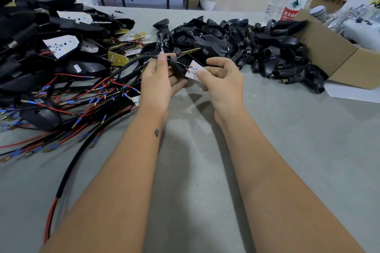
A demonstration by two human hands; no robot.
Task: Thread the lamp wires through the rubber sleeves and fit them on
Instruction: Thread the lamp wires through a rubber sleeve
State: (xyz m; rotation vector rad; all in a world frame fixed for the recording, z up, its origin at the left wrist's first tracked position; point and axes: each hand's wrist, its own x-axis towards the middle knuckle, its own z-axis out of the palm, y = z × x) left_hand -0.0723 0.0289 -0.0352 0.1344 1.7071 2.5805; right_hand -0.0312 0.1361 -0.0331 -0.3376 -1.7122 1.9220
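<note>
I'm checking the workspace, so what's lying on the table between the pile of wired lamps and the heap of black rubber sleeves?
In the head view, the left hand and right hand hold a black housing with its LED board there.

We see our two forearms bare to the frame's edge, no sleeves, gloves, rings or watch showing. Our left forearm [131, 160] carries a small dark tattoo [157, 132] just below the wrist. Our nails are short and unpainted.

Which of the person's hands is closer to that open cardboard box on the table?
Right. The right hand is on the box's side of the work, with the pile of black rubber sleeves between it and the cardboard box. The left hand is farther away, beside the wire bundle.
</note>
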